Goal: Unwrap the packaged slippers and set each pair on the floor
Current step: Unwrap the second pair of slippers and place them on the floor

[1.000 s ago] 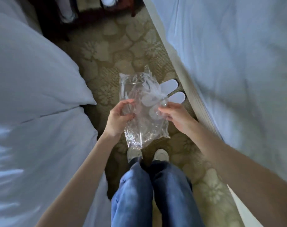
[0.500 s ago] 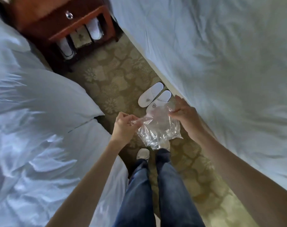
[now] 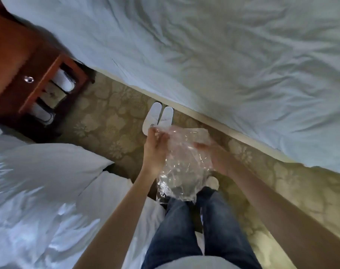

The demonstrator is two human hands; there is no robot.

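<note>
Slippers [image 3: 158,118], a white pair, lie side by side on the patterned carpet [image 3: 111,121], just beside the lower edge of the bed [image 3: 243,65] that fills the upper right of the view; each shows a small dark mark near its closer end; their nearer ends are partly hidden behind the left hand [image 3: 155,150] and the clear plastic wrapper [image 3: 181,171]; the wrapper is crumpled and glossy, hangs between both hands, nearer the camera than the slippers, and reaches down over the person's jeans [image 3: 184,230]; whether it contains anything cannot be told, since it is see-through and blurred; the left hand grasps the wrapper's upper left edge with its fingers curled round the plastic; the right hand [image 3: 214,154] grips the wrapper's right side, its fingers pressed into the film and partly veiled by it; a pale shoe [image 3: 212,182] of the person shows just below the right hand, touching the carpet; well to the left of the slippers stands a reddish wooden nightstand [image 3: 29,74] with a small round knob [image 3: 28,79] on its drawer; in its open shelf below sit two white bundles [image 3: 65,81] with a tan item between them, too blurred to identify; a second bed with white bedding and a pillow [image 3: 48,167] lies left of the slippers, across the carpet strip from the first bed.
</note>
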